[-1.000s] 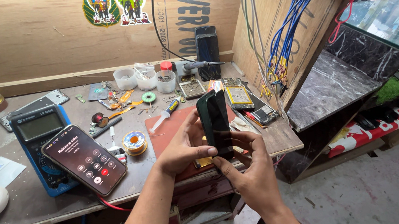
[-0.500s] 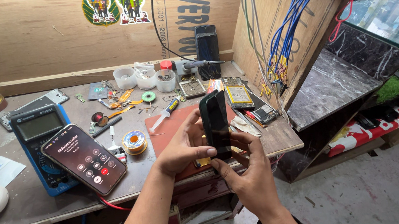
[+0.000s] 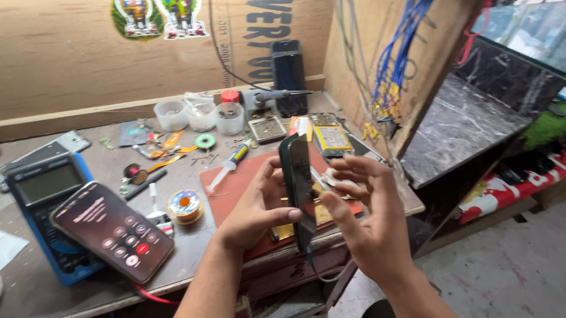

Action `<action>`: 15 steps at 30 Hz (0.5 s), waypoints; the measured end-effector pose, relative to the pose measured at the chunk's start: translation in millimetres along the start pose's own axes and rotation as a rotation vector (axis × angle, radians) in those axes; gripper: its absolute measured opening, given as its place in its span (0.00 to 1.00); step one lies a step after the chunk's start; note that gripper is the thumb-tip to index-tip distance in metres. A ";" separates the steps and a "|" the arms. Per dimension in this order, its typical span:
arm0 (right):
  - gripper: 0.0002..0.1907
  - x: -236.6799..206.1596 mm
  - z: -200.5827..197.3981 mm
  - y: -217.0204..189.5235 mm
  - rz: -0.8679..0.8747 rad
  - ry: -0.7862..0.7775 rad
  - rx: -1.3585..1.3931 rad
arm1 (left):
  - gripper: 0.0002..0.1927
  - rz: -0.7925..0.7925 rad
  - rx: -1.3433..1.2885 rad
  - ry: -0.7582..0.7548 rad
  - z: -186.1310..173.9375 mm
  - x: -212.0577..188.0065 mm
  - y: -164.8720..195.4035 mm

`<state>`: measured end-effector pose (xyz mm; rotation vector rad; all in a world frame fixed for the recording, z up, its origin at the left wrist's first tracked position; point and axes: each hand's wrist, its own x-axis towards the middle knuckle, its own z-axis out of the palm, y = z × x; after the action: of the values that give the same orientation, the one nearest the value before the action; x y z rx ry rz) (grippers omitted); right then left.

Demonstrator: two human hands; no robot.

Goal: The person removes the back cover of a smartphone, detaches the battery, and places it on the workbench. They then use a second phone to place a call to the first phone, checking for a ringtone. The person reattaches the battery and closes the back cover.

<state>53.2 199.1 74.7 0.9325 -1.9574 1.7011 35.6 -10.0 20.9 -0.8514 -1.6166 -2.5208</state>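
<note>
A dark green phone [image 3: 299, 185] stands on edge above the front of the workbench, over a red work mat [image 3: 242, 178]. My left hand [image 3: 254, 208] grips it from the left, thumb on its near edge. My right hand [image 3: 366, 217] is on its right side, fingers spread behind it and thumb at its lower edge. A thin cable hangs down from the bottom of the phone.
A second phone [image 3: 112, 231] with a lit call screen leans on a blue multimeter [image 3: 47, 207]. Solder spool [image 3: 185, 206], syringe [image 3: 230, 163], small cups [image 3: 201, 115], an opened phone body [image 3: 330, 138] and tools litter the bench [image 3: 35, 294]. Blue wires [image 3: 403, 31] hang on the right wall.
The phone has tilted a little more upright and my right hand has opened, its fingers spreading behind the phone. The left hand keeps its grip.
</note>
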 end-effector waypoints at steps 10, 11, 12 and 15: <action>0.16 61.9 2.5 -36.9 -0.048 -0.153 -0.280 | 0.48 -0.052 0.037 0.043 3.7 7.4 -4.1; 0.15 63.8 5.6 -37.9 -0.044 -0.164 -0.270 | 0.48 -0.049 0.057 0.054 3.5 7.3 -4.6; 0.12 63.1 8.5 -38.7 -0.028 -0.152 -0.273 | 0.48 -0.048 0.078 0.067 3.3 6.2 -5.0; 0.08 58.4 17.6 -39.5 0.002 -0.119 -0.269 | 0.47 -0.050 0.099 0.076 1.1 4.0 -3.4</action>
<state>41.8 166.7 138.7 0.9488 -2.1968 1.3654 31.7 -6.5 20.1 -0.7049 -1.7433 -2.4482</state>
